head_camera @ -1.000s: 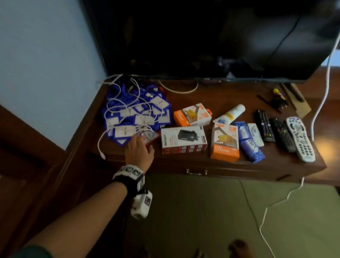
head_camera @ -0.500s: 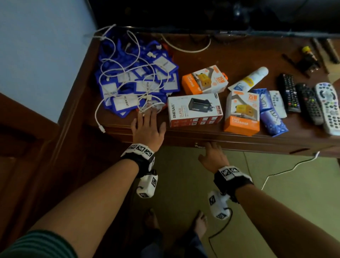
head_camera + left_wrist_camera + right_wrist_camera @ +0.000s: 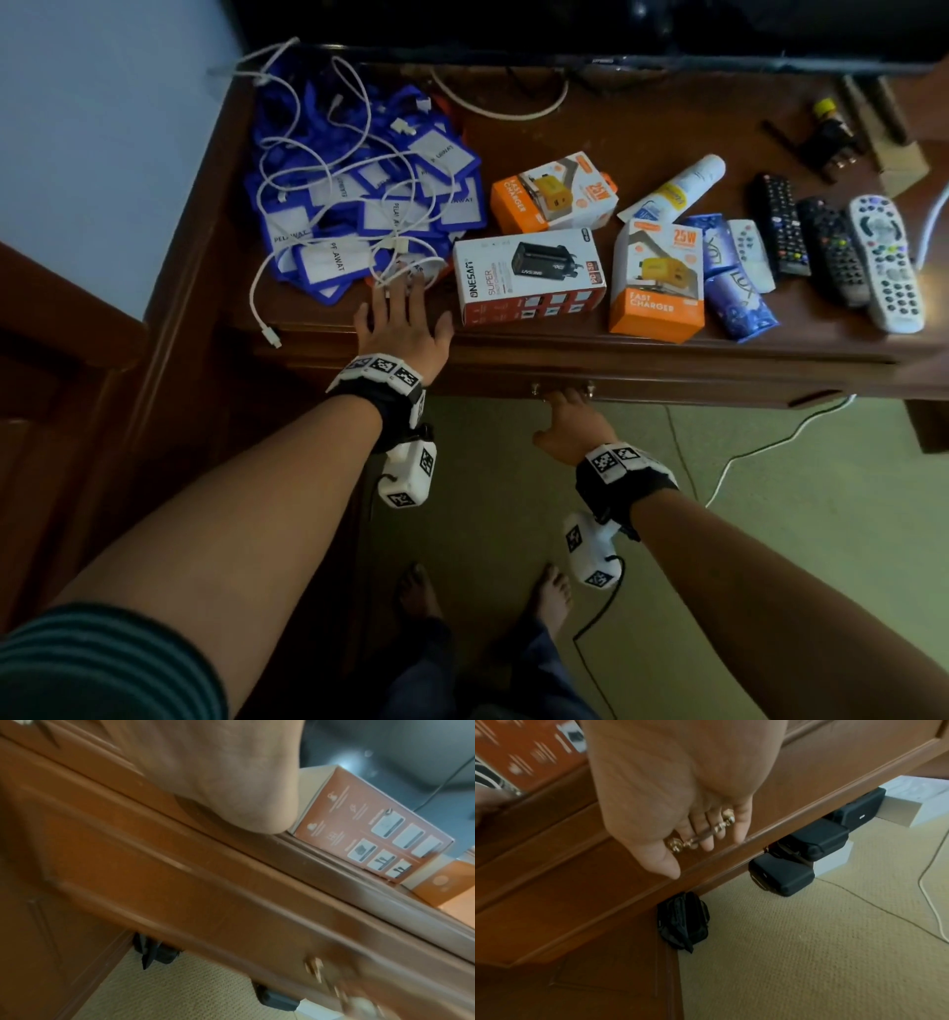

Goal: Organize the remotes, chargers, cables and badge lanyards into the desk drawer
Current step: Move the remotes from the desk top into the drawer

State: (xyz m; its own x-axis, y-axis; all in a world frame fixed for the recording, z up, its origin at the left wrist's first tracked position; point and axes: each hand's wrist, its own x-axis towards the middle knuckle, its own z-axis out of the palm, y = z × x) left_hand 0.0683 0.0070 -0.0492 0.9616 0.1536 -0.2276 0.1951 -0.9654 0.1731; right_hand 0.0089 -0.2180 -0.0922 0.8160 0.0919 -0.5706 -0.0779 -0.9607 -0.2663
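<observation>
The right hand [image 3: 680, 787] curls its fingers [image 3: 707, 839] behind the brass drawer handle [image 3: 700, 835] on the closed drawer [image 3: 667, 393]. Up and left of it, the left hand [image 3: 405, 329] lies flat, fingers spread, on the desk [image 3: 642, 128] edge. Past its fingertips sit white cables [image 3: 308, 169] over blue badge lanyards [image 3: 328, 257]; chargers [image 3: 529, 275] and remotes [image 3: 883, 257] lie to its right.

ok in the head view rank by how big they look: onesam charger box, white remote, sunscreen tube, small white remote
1. Onesam charger box
2. White remote
3. Sunscreen tube; close to the white remote, so this order is unsure
4. Small white remote, partly hidden
</observation>
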